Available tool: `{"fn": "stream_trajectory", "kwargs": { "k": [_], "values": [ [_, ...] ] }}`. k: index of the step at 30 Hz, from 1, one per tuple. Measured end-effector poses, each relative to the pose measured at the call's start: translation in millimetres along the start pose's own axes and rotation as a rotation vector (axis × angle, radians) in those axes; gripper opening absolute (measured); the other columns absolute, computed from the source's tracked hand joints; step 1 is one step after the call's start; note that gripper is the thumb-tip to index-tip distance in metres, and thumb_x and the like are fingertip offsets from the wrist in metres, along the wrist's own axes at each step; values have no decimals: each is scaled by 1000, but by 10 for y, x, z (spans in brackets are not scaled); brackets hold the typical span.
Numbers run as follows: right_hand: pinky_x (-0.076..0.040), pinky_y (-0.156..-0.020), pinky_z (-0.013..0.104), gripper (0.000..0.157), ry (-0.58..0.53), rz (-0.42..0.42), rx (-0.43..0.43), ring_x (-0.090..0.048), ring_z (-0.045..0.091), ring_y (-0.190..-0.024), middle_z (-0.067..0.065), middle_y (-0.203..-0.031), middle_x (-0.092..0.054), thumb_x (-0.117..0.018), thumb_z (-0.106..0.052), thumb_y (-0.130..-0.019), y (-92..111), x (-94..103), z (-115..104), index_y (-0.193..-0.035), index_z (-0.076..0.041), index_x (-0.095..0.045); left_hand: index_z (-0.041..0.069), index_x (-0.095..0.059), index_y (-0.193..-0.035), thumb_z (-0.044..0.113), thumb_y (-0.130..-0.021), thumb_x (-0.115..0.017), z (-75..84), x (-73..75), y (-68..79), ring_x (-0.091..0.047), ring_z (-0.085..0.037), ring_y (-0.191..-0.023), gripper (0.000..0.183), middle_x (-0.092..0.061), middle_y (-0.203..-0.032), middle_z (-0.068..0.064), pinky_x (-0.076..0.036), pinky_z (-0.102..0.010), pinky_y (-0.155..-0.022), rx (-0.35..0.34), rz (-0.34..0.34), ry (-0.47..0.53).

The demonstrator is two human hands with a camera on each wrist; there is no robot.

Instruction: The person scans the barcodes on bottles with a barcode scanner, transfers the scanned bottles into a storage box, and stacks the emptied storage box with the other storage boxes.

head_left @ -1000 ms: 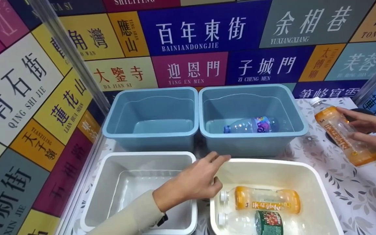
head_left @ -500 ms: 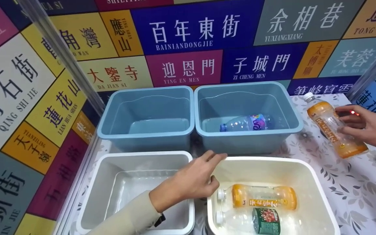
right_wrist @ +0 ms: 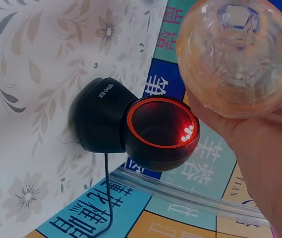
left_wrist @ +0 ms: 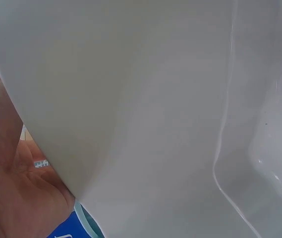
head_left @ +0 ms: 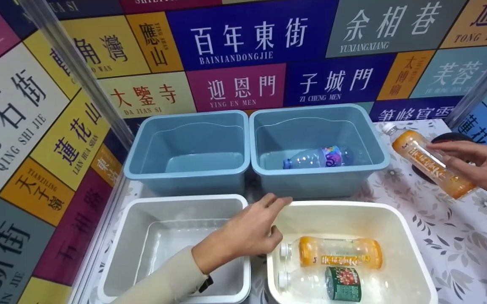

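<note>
My right hand (head_left: 482, 162) holds a clear plastic drink bottle (head_left: 431, 158) with orange ends and a printed label, tilted, its white cap towards the upper left. The bottle's base (right_wrist: 237, 59) faces the camera in the right wrist view. Behind the bottle stands a black desktop barcode scanner (right_wrist: 101, 119), its round orange-ringed head (right_wrist: 160, 124) lit red. My left hand (head_left: 243, 228) hangs loosely bent over the gap between the two front bins, with fingertips right at the corner of the cream bin (head_left: 353, 204). It holds nothing that shows.
In the cream bin lie an orange-labelled bottle (head_left: 340, 252) and a green-labelled bottle (head_left: 342, 283). The right blue bin (head_left: 319, 177) contains a purple-labelled bottle (head_left: 319, 158). A left blue bin (head_left: 188, 179) and a grey-white bin (head_left: 137, 236) stand alongside, on a flower-patterned tabletop (head_left: 458, 253).
The bottle in my right hand has moved leftward and tilted flatter in front of the scanner. My left hand has stayed at the cream bin's corner. The head view has shifted slightly.
</note>
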State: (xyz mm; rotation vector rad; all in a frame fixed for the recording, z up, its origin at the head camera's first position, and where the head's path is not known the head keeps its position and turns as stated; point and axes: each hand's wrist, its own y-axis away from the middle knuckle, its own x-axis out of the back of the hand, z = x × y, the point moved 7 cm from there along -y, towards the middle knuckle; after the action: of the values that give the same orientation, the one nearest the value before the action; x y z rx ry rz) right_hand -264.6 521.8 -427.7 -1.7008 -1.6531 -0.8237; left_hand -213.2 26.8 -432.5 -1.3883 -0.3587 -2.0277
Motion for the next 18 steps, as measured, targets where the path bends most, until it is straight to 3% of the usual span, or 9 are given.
{"fn": "stream_trajectory", "kwargs": {
  "k": [4, 8, 12, 16, 17, 18],
  "values": [
    [-59, -63, 26, 48, 6, 54, -8, -55, -2, -90, 0, -140, -50, -56, -39, -112, 46, 20, 23, -157, -22, -60, 11, -49, -159, 11, -89, -62, 0, 1, 7, -68, -20, -102, 71, -64, -138, -12, -63, -34, -87, 3, 3, -6],
    [-55, -63, 22, 64, 10, 99, -46, -51, -2, -94, -2, -132, -53, -74, -47, -100, 65, 8, 63, -157, -22, -58, 11, -49, -159, 10, -88, -62, 4, 8, 4, -68, -21, -103, 72, -64, -138, -12, -63, -34, -88, 3, 3, -9],
    [-48, -68, 15, 74, 20, 127, -50, -46, -3, -97, -8, -126, -53, -84, -44, -93, 70, 24, 74, -156, -18, -56, 11, -49, -160, 10, -88, -62, 9, 10, -1, -68, -20, -102, 72, -64, -138, -12, -63, -33, -87, 0, 5, -8],
    [-48, -81, 30, 79, 57, 144, -38, -41, -5, -102, 9, -136, -54, -84, -41, -94, 62, 49, 63, -160, -15, -50, 9, -50, -159, 9, -86, -62, 23, 8, 4, -67, -20, -99, 73, -65, -135, -12, -62, -32, -83, -14, 20, -14],
    [-48, -84, 37, 81, 63, 146, -37, -44, 0, -106, 14, -140, -53, -83, -40, -94, 63, 54, 62, -162, -15, -48, 9, -50, -158, 9, -86, -62, 30, 10, 5, -66, -20, -99, 74, -65, -134, -12, -61, -32, -83, -20, 26, -17],
    [-46, -85, 36, 81, 76, 151, -34, -42, 0, -108, 19, -143, -52, -83, -39, -95, 65, 59, 62, -163, -15, -46, 8, -50, -158, 9, -85, -62, 36, 11, 6, -66, -20, -98, 74, -65, -133, -12, -61, -32, -82, -25, 32, -21]
  ]
}}
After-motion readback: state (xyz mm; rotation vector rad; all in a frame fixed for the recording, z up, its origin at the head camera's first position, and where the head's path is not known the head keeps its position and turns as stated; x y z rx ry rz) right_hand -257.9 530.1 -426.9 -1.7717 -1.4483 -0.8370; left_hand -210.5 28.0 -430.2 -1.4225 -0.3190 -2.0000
